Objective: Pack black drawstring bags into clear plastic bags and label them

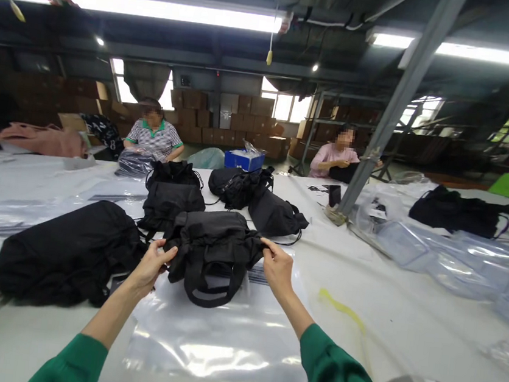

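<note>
Hands [151, 265] [278, 269], left and right, in near-closed pinches on opposite ends of a black bag [215, 232].

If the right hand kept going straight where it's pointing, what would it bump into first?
The black bag with handles, whose edge the right hand is pinching; past that, probably the bag behind, though depth is hard to judge.

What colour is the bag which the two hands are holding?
The bag is black, seen best in the head view.
</note>
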Tool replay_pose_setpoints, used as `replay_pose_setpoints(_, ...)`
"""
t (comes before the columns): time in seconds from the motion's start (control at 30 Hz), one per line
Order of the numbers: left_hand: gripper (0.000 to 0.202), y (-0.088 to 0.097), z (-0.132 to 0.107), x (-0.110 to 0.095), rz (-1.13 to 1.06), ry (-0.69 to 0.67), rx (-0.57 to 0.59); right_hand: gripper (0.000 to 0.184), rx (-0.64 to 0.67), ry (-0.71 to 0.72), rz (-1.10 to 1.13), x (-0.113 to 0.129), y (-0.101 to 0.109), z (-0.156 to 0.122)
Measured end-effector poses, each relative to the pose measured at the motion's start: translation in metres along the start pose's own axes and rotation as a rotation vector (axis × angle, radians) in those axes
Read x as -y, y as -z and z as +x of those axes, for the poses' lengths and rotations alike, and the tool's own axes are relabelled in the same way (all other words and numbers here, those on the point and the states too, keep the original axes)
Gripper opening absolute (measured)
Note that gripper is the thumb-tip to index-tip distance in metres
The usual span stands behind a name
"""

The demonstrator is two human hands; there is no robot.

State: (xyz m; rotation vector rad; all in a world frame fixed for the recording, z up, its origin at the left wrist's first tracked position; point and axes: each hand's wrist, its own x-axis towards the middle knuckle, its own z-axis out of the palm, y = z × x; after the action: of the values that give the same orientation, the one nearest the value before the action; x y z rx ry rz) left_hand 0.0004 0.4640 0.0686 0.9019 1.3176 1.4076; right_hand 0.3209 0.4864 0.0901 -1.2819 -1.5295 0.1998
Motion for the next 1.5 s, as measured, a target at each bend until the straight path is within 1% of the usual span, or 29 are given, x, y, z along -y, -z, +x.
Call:
replay_pose_setpoints(0.07, 0.070, 0.006, -0.023, -0.020, -0.029, -0.033, 0.036, 0.032, -0.019, 0.018, 0.029, 0.022, 0.028, -0.014)
replay_pose_setpoints(0.13, 0.065, 0.014, -0.055, -0.039, -0.050, -0.046, 0.087, 0.028, -0.006, 0.026, 0.068, 0.045, 0.060, -0.035)
replay_pose_setpoints(0.2, 0.059, 0.022, -0.093, -0.057, -0.061, -0.038, 0.148, 0.025, 0.027, 0.000, 0.121, 0.071, 0.094, -0.062)
replay_pose_setpoints(0.3, 0.049, 0.033, -0.153, -0.079, -0.061, 0.000, 0.217, 0.023, 0.059, -0.082, 0.213, 0.116, 0.145, -0.101)
replay_pose_setpoints(0.4, 0.044, 0.044, -0.207, -0.092, -0.059, 0.067, 0.244, 0.023, 0.076, -0.144, 0.270, 0.156, 0.190, -0.130)
replay_pose_setpoints(0.47, 0.040, 0.051, -0.233, -0.090, -0.060, 0.124, 0.274, 0.025, 0.079, -0.167, 0.243, 0.169, 0.210, -0.146)
replay_pose_setpoints(0.53, 0.035, 0.057, -0.252, -0.077, -0.048, 0.205, 0.328, 0.028, 0.123, -0.185, 0.153, 0.167, 0.220, -0.162)
replay_pose_setpoints(0.57, 0.031, 0.059, -0.258, -0.067, -0.033, 0.250, 0.349, 0.029, 0.176, -0.190, 0.092, 0.163, 0.222, -0.170)
replay_pose_setpoints(0.63, 0.025, 0.064, -0.265, -0.044, 0.007, 0.320, 0.352, 0.028, 0.308, -0.165, -0.025, 0.155, 0.224, -0.184)
replay_pose_setpoints(0.67, 0.025, 0.066, -0.266, -0.033, 0.025, 0.333, 0.342, 0.028, 0.347, -0.125, -0.070, 0.154, 0.226, -0.189)
replay_pose_setpoints(0.73, 0.026, 0.071, -0.266, -0.017, 0.051, 0.317, 0.323, 0.025, 0.343, 0.007, -0.105, 0.163, 0.234, -0.194)
replay_pose_setpoints(0.8, 0.025, 0.075, -0.267, -0.009, 0.047, 0.298, 0.323, 0.024, 0.337, 0.187, -0.070, 0.185, 0.244, -0.197)
replay_pose_setpoints(0.87, 0.027, 0.076, -0.269, -0.008, 0.028, 0.295, 0.307, 0.035, 0.439, 0.405, -0.063, 0.210, 0.248, -0.201)
replay_pose_setpoints(0.93, 0.029, 0.076, -0.272, -0.009, 0.028, 0.291, 0.290, 0.052, 0.586, 0.615, -0.169, 0.229, 0.240, -0.209)
replay_pose_setpoints(0.97, 0.030, 0.076, -0.274, -0.009, 0.047, 0.280, 0.287, 0.056, 0.638, 0.695, -0.255, 0.234, 0.232, -0.214)
replay_pose_setpoints(1.0, 0.030, 0.077, -0.277, -0.011, 0.083, 0.267, 0.284, 0.053, 0.664, 0.755, -0.337, 0.236, 0.222, -0.218)
replay_pose_setpoints(1.07, 0.032, 0.079, -0.282, -0.017, 0.225, 0.195, 0.289, 0.033, 0.685, 0.805, -0.422, 0.234, 0.202, -0.224)
replay_pose_setpoints(1.1, 0.035, 0.081, -0.284, -0.022, 0.335, 0.116, 0.296, 0.026, 0.692, 0.790, -0.402, 0.231, 0.194, -0.223)
replay_pose_setpoints(1.13, 0.038, 0.084, -0.287, -0.029, 0.462, 0.006, 0.299, 0.022, 0.703, 0.734, -0.341, 0.229, 0.189, -0.220)
replay_pose_setpoints(1.17, 0.042, 0.087, -0.290, -0.037, 0.595, -0.127, 0.294, 0.019, 0.723, 0.631, -0.244, 0.228, 0.186, -0.215)
replay_pose_setpoints(1.2, 0.045, 0.089, -0.292, -0.046, 0.717, -0.267, 0.280, 0.016, 0.753, 0.477, -0.122, 0.227, 0.185, -0.207)
replay_pose_setpoints(1.23, 0.048, 0.091, -0.294, -0.055, 0.813, -0.390, 0.272, 0.015, 0.790, 0.281, 0.017, 0.227, 0.185, -0.198)
replay_pose_setpoints(1.27, 0.051, 0.090, -0.295, -0.065, 0.877, -0.474, 0.277, 0.017, 0.825, 0.060, 0.159, 0.226, 0.185, -0.189)
replay_pose_setpoints(1.3, 0.054, 0.088, -0.296, -0.074, 0.910, -0.515, 0.306, 0.021, 0.857, -0.165, 0.292, 0.224, 0.185, -0.179)
replay_pose_setpoints(1.33, 0.056, 0.083, -0.296, -0.081, 0.918, -0.522, 0.360, 0.023, 0.882, -0.370, 0.404, 0.221, 0.183, -0.170)
replay_pose_setpoints(1.37, 0.058, 0.076, -0.295, -0.087, 0.910, -0.504, 0.435, 0.024, 0.890, -0.532, 0.483, 0.215, 0.181, -0.162)
replay_pose_setpoints(1.4, 0.059, 0.067, -0.293, -0.091, 0.890, -0.481, 0.513, 0.024, 0.880, -0.637, 0.515, 0.208, 0.177, -0.155)
replay_pose_setpoints(1.43, 0.059, 0.057, -0.291, -0.093, 0.870, -0.467, 0.572, 0.022, 0.861, -0.677, 0.503, 0.199, 0.174, -0.148)
replay_pose_setpoints(1.5, 0.053, 0.035, -0.283, -0.091, 0.835, -0.480, 0.612, 0.020, 0.803, -0.624, 0.395, 0.178, 0.168, -0.138)
